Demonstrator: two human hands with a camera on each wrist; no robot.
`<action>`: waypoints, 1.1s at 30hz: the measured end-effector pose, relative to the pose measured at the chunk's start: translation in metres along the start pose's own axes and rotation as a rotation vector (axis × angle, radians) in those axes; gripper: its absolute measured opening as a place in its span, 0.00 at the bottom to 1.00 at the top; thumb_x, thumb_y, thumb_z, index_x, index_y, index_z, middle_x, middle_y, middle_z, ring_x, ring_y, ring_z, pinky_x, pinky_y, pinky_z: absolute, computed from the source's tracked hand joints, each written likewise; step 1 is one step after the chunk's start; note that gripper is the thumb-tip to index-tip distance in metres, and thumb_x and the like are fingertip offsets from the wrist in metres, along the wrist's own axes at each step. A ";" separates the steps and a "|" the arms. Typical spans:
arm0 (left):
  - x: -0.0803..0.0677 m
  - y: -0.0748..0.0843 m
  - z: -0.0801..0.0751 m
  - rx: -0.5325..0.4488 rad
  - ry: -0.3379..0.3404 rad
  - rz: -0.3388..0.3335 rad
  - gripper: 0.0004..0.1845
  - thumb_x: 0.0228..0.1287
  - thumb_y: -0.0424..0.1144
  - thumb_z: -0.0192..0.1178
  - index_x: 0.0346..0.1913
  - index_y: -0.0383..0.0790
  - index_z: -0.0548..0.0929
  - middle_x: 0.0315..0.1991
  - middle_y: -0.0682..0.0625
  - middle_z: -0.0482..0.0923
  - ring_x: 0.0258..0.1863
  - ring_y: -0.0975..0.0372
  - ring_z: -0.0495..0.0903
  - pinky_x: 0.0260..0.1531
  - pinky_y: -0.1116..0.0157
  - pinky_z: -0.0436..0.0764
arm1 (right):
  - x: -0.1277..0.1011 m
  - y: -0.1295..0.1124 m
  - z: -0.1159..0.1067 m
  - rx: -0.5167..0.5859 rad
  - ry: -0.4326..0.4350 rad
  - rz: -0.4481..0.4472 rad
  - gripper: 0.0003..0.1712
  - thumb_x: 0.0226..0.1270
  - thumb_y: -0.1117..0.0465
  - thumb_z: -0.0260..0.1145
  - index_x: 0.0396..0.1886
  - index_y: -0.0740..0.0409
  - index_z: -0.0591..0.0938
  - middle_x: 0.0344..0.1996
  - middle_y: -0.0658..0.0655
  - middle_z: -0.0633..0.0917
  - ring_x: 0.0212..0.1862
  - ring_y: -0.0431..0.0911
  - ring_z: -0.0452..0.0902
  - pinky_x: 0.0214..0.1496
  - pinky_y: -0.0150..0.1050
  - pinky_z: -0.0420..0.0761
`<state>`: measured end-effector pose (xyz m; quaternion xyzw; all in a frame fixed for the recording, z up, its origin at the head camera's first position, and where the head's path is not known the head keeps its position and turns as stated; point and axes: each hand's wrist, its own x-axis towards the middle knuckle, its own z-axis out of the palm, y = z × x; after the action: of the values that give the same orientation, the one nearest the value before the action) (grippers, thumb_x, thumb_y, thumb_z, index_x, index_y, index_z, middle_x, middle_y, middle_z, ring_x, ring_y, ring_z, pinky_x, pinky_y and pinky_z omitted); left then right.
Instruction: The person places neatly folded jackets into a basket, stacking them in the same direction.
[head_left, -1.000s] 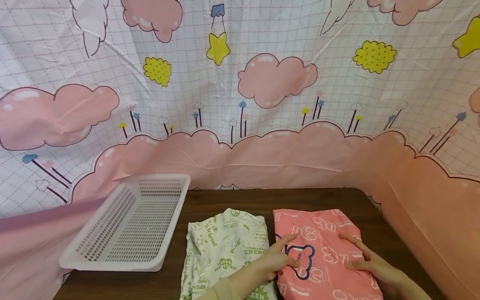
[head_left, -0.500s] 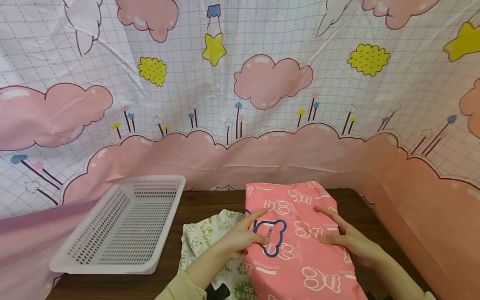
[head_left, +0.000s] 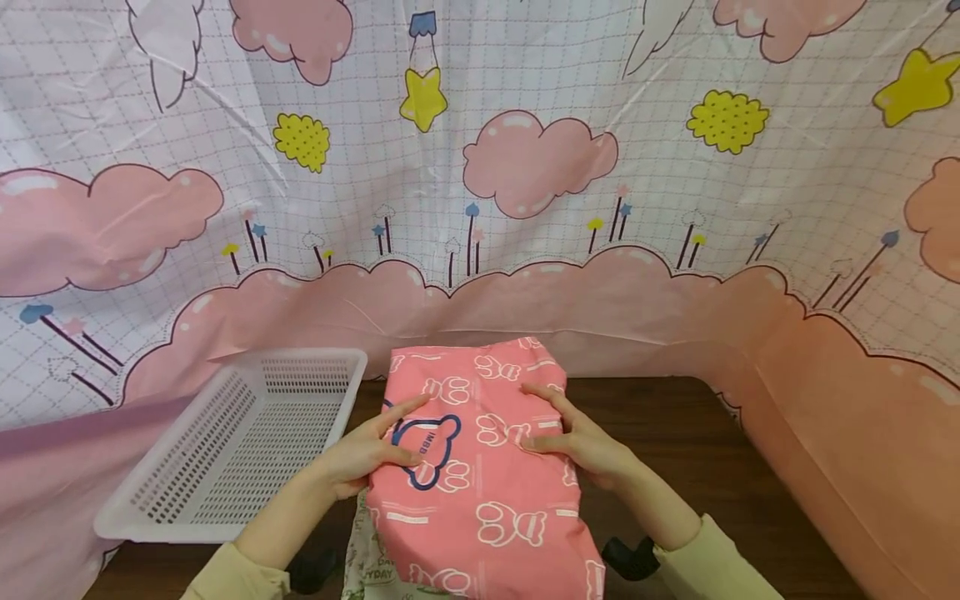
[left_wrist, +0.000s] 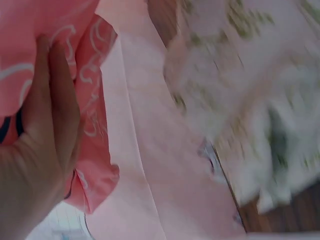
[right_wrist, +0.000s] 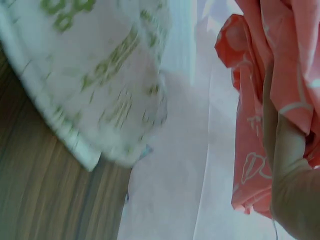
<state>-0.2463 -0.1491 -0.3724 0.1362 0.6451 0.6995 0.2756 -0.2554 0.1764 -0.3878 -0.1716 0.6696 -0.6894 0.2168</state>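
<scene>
- Nearest to us, a white cloth with green print (head_left: 369, 567) lies on the dark wooden desk (head_left: 660, 417); in the head view only a strip of it shows under the pink one, while both wrist views show it blurred below.
- We hold a folded pink cloth (head_left: 480, 483) with white bear prints and a blue bear outline, lifted off the desk and above the white cloth, just right of the basket.
- Our left hand (head_left: 363, 454) holds the cloth's left edge: thumb and fingers lie fairly straight on top, and the left wrist view shows fingers (left_wrist: 52, 95) pressed flat against the fabric.
- Our right hand (head_left: 588, 446) holds the right side the same way, its fingers (head_left: 543, 400) spread on top; in the right wrist view a finger is tucked into the folds.
- A white plastic basket (head_left: 225, 454) with slotted walls stands on the desk's left end, just beside the pink cloth.
- Farthest off, a curtain (head_left: 480, 167) printed with pink clouds and yellow stars hangs behind the desk.
</scene>
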 end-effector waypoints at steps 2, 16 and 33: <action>-0.007 0.003 -0.013 0.017 0.003 -0.009 0.47 0.61 0.26 0.63 0.78 0.55 0.53 0.58 0.37 0.75 0.45 0.45 0.84 0.41 0.47 0.82 | 0.012 -0.001 0.011 0.015 0.005 -0.004 0.46 0.65 0.63 0.67 0.76 0.40 0.54 0.62 0.69 0.68 0.45 0.54 0.83 0.44 0.50 0.84; -0.057 0.016 -0.107 0.133 0.027 -0.053 0.46 0.63 0.28 0.61 0.77 0.61 0.52 0.57 0.42 0.74 0.47 0.46 0.83 0.45 0.43 0.80 | 0.088 -0.007 0.093 0.073 0.023 -0.041 0.44 0.60 0.68 0.69 0.73 0.42 0.62 0.56 0.63 0.76 0.43 0.49 0.83 0.43 0.44 0.84; -0.096 0.026 -0.199 0.289 0.244 -0.011 0.44 0.69 0.29 0.56 0.76 0.71 0.50 0.47 0.55 0.77 0.40 0.53 0.85 0.39 0.48 0.83 | 0.169 -0.015 0.172 0.018 0.155 -0.083 0.43 0.54 0.64 0.73 0.70 0.41 0.68 0.59 0.55 0.72 0.45 0.45 0.78 0.48 0.40 0.81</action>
<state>-0.2827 -0.3685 -0.3568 0.0851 0.7680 0.6096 0.1766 -0.3089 -0.0592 -0.3742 -0.1433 0.6705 -0.7149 0.1368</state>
